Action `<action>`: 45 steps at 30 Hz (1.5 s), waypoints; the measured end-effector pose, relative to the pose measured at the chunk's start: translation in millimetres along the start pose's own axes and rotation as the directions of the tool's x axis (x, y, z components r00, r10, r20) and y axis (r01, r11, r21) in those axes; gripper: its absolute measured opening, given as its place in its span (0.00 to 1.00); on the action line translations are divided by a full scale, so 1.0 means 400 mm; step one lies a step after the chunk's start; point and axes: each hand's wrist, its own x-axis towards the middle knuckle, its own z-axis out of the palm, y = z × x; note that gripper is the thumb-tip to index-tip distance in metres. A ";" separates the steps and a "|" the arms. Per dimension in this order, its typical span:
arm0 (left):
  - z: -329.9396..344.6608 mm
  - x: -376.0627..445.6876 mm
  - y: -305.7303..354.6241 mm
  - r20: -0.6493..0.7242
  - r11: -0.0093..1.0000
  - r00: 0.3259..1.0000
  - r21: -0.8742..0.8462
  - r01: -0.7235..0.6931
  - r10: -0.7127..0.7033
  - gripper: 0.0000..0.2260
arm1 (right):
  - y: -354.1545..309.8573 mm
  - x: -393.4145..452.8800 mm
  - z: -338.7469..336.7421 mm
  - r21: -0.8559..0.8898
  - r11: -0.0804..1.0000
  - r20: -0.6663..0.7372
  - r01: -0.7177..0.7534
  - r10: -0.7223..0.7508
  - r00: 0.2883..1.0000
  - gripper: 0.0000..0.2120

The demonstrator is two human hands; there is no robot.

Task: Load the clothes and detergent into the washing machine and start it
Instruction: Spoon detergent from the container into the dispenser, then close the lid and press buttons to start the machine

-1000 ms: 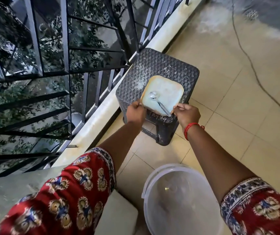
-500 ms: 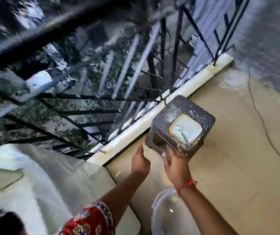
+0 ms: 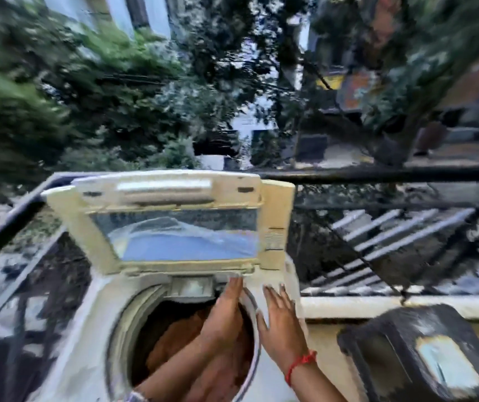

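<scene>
Lid (image 3: pixel 171 224) standing up at the far edge of the washing machine (image 3: pixel 93 329), hinged along the back, long side running left to right, so swings down toward the near side. Drum mouth wide open right under it, brownish clothes (image 3: pixel 174 335) already sitting inside. Left hand (image 3: pixel 226 314) stretched out flat over the drum's right half, fingertips up by the lid's bottom right corner, looks like touching but too blurry to swear to; nothing held. Right hand (image 3: pixel 280 323) just beside it, fingers spread and straight, flat on the machine's top panel to the right of the drum, also holding nothing. Detergent box (image 3: pixel 447 364) sitting on the dark stool (image 3: pixel 377 340), well off to the right and nearer. So probably lid-closing next, left hand better placed, reaching farther away and up to catch the lid edge. Controls not visible anywhere.
</scene>
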 end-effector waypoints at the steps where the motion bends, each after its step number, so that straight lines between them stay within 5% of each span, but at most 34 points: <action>1: -0.040 -0.024 -0.052 0.015 0.993 1.000 0.118 -0.003 0.001 0.22 | -0.037 0.013 0.022 -0.032 0.999 0.052 0.023 -0.021 0.998 0.28; 4: -0.127 -0.113 -0.133 -0.056 0.946 0.998 0.323 0.017 0.001 0.24 | -0.123 0.037 0.106 -0.108 0.992 0.174 0.063 -0.044 0.984 0.31; 5: -0.169 -0.140 -0.127 0.144 0.954 0.970 0.255 0.156 -0.197 0.24 | -0.148 0.042 0.137 -0.148 0.984 0.213 0.097 -0.064 0.975 0.33; 6: -0.178 -0.143 -0.151 0.160 0.933 0.956 0.307 0.188 -0.245 0.24 | -0.169 0.047 0.168 -0.197 0.973 0.263 0.124 -0.069 0.962 0.34; 8: -0.213 -0.164 -0.187 0.077 0.877 0.974 0.454 0.157 -0.214 0.24 | -0.210 0.054 0.215 -0.257 0.957 0.389 0.137 -0.027 0.921 0.36; 14: -0.228 -0.188 -0.262 0.236 0.836 0.913 0.522 0.169 -0.332 0.24 | -0.295 0.093 0.305 -0.337 0.935 0.589 0.109 0.119 0.799 0.36; 25: -0.232 -0.109 -0.397 0.377 0.899 0.891 0.431 0.074 -0.254 0.29 | -0.341 0.145 0.373 -0.403 0.915 0.583 0.017 0.243 0.775 0.31; 33: -0.199 -0.106 -0.427 0.279 0.899 0.948 0.439 0.016 -0.153 0.32 | -0.322 0.135 0.387 -0.352 0.936 0.494 0.018 0.170 0.853 0.34; 45: -0.201 -0.045 -0.398 0.295 0.843 0.921 0.535 0.060 -0.253 0.30 | -0.265 0.188 0.393 -0.425 0.893 0.511 0.150 0.100 0.854 0.34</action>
